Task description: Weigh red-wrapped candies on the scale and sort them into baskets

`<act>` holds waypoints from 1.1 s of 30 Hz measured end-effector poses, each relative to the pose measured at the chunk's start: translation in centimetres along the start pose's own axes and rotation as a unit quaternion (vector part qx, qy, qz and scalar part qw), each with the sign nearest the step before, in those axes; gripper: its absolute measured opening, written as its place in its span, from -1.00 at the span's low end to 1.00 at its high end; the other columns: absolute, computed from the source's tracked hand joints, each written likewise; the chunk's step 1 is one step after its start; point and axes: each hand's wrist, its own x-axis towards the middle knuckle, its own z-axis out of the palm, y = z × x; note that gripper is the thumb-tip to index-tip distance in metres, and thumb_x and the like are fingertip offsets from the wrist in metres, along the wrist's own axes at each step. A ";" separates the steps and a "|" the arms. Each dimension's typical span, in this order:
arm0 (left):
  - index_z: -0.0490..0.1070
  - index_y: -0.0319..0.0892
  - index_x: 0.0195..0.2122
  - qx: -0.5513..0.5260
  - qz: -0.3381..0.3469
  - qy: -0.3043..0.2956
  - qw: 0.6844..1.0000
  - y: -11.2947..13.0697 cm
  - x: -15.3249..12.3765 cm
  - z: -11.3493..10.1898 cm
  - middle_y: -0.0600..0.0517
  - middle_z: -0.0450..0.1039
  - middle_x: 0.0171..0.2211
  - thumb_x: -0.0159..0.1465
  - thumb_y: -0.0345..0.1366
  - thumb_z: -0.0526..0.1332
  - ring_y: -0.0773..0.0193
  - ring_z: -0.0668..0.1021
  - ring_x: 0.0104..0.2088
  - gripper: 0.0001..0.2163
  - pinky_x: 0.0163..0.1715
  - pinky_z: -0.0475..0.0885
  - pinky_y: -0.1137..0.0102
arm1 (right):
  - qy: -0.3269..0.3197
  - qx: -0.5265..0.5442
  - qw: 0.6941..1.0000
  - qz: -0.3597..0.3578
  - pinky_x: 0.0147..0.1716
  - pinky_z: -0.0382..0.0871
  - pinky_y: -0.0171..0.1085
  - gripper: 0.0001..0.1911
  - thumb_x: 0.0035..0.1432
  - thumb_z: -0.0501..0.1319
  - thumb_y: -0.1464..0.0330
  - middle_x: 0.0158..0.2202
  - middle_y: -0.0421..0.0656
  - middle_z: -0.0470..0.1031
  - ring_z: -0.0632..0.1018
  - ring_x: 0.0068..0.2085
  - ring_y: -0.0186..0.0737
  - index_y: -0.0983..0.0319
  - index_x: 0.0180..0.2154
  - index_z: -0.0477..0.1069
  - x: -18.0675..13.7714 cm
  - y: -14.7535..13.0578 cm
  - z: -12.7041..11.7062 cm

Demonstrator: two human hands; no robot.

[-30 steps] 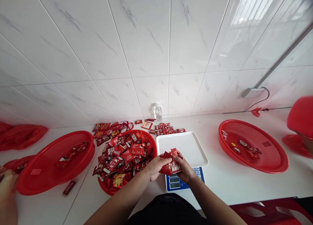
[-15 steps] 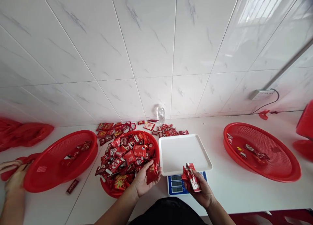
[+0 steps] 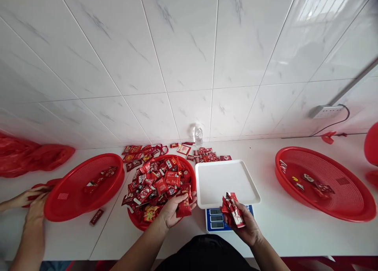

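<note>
My left hand (image 3: 174,212) is closed on a red snack packet (image 3: 184,205) at the right front rim of a red basket (image 3: 193,172). Heaped in that basket are many small red wrapped snack packets (image 3: 161,185). My right hand (image 3: 246,225) grips several red and white snack packets (image 3: 234,212), held over the front of a digital scale. The scale's white tray (image 3: 226,184) has nothing on it. Below it, my right hand partly covers the blue display panel (image 3: 215,219).
A plastic bottle (image 3: 198,135) stands by the wall, near loose red packets (image 3: 206,155). Red baskets with a few packets stand left (image 3: 71,214) and right (image 3: 286,180). A co-worker's hands (image 3: 35,202) are at far left. One packet (image 3: 96,216) lies on the table.
The view has shifted slightly, so everything sits a little further right. The packet in my left hand has turned and shows more of its length. My right hand keeps its packets.
</note>
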 end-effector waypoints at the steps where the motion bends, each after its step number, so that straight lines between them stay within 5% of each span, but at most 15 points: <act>1: 0.34 -0.30 -0.14 0.000 -0.002 -0.001 1.000 0.2 -0.2 -0.1 -0.15 0.50 -0.22 0.18 -0.51 0.19 0.17 0.58 -0.24 -0.79 -0.24 0.48 0.32 | 0.000 0.004 1.000 -0.001 -0.33 0.44 -0.19 -0.77 0.05 0.27 0.32 -0.29 -0.12 0.58 0.58 -0.24 -0.12 0.26 -0.22 0.43 0.0 0.0 -0.1; 9: 0.36 -0.20 -0.17 0.029 0.026 -0.043 0.998 2.1 -1.6 0.6 0.12 0.34 -0.55 0.17 -0.37 0.23 0.53 0.34 -0.67 -0.81 -0.67 0.25 0.58 | 0.007 0.018 1.000 -0.002 -0.33 0.43 -0.20 -0.77 0.03 0.28 0.33 -0.30 -0.13 0.58 0.58 -0.26 -0.14 0.26 -0.23 0.43 -0.4 -0.3 -0.4; 15: 0.34 -0.21 -0.30 0.046 0.048 -0.075 0.995 2.1 -1.5 1.4 0.17 0.21 -0.62 0.18 -0.30 0.22 0.57 0.22 -0.72 -0.88 -0.72 0.15 0.61 | 0.004 0.028 1.000 -0.008 -0.32 0.43 -0.20 -0.81 0.05 0.27 0.34 -0.32 -0.14 0.58 0.58 -0.30 -0.19 0.26 -0.25 0.44 -0.1 -0.2 -0.6; 27: 0.38 -0.22 -0.29 0.047 -0.005 -0.024 0.999 1.6 -1.1 2.1 0.13 0.29 -0.62 0.17 -0.27 0.23 0.53 0.27 -0.74 -0.86 -0.72 0.17 0.58 | 0.016 0.049 0.998 -0.031 -0.32 0.44 -0.20 -0.82 0.06 0.26 0.34 -0.32 -0.11 0.58 0.58 -0.26 -0.15 0.28 -0.27 0.44 -0.7 0.0 -1.2; 33: 0.40 -0.25 -0.22 0.070 0.005 -0.008 0.998 0.9 -0.1 2.2 0.08 0.36 -0.56 0.18 -0.31 0.22 0.52 0.30 -0.70 -0.83 -0.71 0.21 0.59 | 0.008 0.062 0.995 -0.074 -0.30 0.44 -0.24 -0.76 0.05 0.26 0.33 -0.26 -0.11 0.57 0.56 -0.19 -0.16 0.25 -0.20 0.44 -1.9 -3.3 -0.7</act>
